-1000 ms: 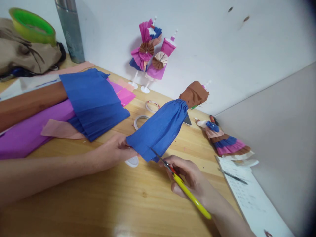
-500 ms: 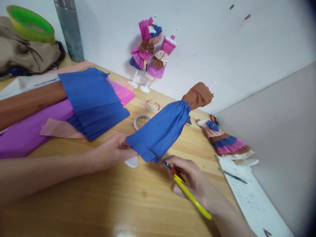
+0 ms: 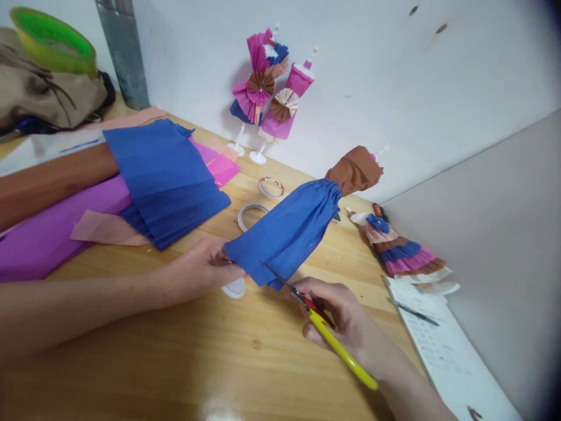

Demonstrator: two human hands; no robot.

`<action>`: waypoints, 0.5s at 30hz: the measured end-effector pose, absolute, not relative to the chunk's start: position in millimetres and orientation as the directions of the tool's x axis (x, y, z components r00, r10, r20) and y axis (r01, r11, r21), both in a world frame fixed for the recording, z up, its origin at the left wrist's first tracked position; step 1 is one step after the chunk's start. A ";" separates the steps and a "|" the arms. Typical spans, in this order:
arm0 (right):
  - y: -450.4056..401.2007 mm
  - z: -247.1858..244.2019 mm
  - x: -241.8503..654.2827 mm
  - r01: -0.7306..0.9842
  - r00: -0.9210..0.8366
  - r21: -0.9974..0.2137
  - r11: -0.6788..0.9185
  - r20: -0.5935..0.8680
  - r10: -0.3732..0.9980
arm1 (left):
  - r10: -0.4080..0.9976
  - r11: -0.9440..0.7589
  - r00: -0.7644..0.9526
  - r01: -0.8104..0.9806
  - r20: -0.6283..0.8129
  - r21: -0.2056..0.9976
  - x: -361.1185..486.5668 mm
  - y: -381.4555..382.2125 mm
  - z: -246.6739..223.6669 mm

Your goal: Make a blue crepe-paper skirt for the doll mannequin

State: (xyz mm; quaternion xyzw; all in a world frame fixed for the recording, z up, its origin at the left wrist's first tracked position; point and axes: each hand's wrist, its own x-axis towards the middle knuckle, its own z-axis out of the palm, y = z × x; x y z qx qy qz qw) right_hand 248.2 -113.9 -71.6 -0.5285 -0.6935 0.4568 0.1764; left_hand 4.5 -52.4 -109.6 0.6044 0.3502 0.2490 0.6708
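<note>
Above the pale wooden table point(image 3: 197, 368), a gathered blue paper skirt point(image 3: 289, 225) was pinched at its hem by the left hand point(image 3: 201, 266); by the right hand point(image 3: 339, 310), yellow-and-red-handled metal scissors point(image 3: 344, 349) were gripped at the skirt's near edge.

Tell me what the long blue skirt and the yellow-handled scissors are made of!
The long blue skirt looks like matte crepe paper, with fine creases, though thin cloth is possible. The yellow-handled scissors seem to have smooth plastic handles, bright and shiny, and probably metal blades, grey near the pivot.
</note>
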 end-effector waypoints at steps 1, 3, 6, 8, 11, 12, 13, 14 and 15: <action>-114.0 -71.3 248.1 0.579 -0.373 -0.815 0.018 -0.245 0.895 | 0.753 0.157 0.633 0.091 -0.179 0.983 4.5 -52.6 -109.5; -114.2 -70.2 247.8 0.592 -0.361 -0.806 0.012 -0.252 0.898 | 0.744 0.181 0.638 0.095 -0.200 0.979 4.4 -53.2 -108.7; -114.4 -68.5 247.7 0.603 -0.353 -0.798 0.019 -0.245 0.903 | 0.745 0.182 0.637 0.091 -0.198 0.979 4.2 -54.1 -107.3; -114.4 -67.7 248.2 0.607 -0.354 -0.794 0.035 -0.230 0.906 | 0.749 0.171 0.634 0.096 -0.193 0.981 4.4 -54.4 -106.6; -114.6 -67.2 249.4 0.619 -0.353 -0.783 0.057 -0.213 0.911 | 0.754 0.155 0.629 0.110 -0.189 0.982 4.8 -54.4 -106.1; -114.7 -67.2 249.8 0.626 -0.351 -0.778 0.062 -0.210 0.912 | 0.753 0.153 0.630 0.113 -0.190 0.982 4.9 -54.3 -106.0; -114.9 -67.1 249.9 0.630 -0.352 -0.773 0.069 -0.206 0.913 | 0.752 0.153 0.631 0.113 -0.190 0.982 4.9 -54.3 -106.0; -115.0 -66.9 249.9 0.634 -0.352 -0.769 0.075 -0.201 0.914 | 0.753 0.157 0.630 0.107 -0.190 0.982 5.0 -54.3 -106.0; -115.3 -66.6 249.6 0.638 -0.353 -0.766 0.082 -0.196 0.915 | 0.755 0.163 0.628 0.101 -0.190 0.981 5.0 -54.4 -105.9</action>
